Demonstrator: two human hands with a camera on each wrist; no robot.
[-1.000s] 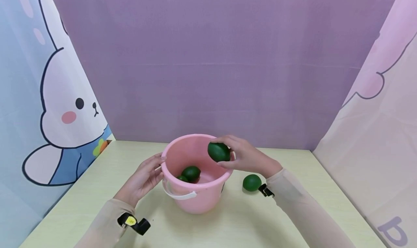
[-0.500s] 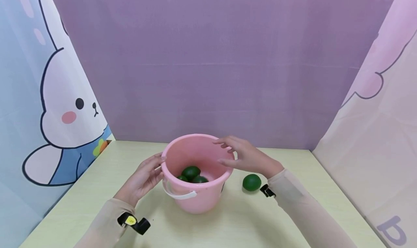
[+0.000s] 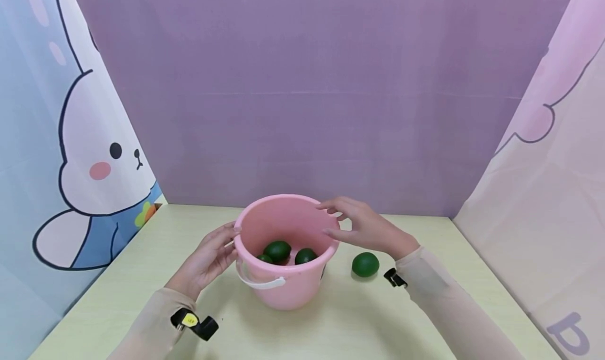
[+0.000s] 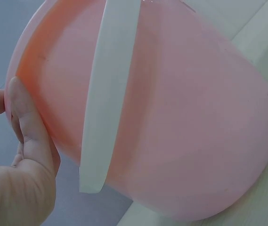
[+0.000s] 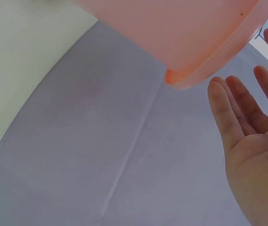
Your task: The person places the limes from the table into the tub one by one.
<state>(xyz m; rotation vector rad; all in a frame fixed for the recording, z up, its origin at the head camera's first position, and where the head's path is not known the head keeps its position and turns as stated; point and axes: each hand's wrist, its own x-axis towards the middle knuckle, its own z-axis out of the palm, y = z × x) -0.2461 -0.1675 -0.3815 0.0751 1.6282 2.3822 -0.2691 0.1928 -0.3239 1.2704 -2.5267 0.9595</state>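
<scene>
A pink bucket stands on the table, its white handle hanging down in front. Inside lie dark green, lime-like oval fruits: one in the middle, one partly hidden at left, one at right. My left hand grips the bucket's left rim; the left wrist view has the hand with fingers and thumb on either side of the rim. Over the right rim, my right hand is spread and holds nothing. In the right wrist view, its fingers are apart from the rim.
Another green fruit lies on the pale wooden table, right of the bucket and below the right forearm. A purple cloth backdrop rises behind the table. Printed curtains flank both sides, with a cartoon rabbit at left.
My right hand has let go of a green fruit, which dropped into the bucket and rolled to the right side. The hand has drawn back slightly right. The left hand stays put.
</scene>
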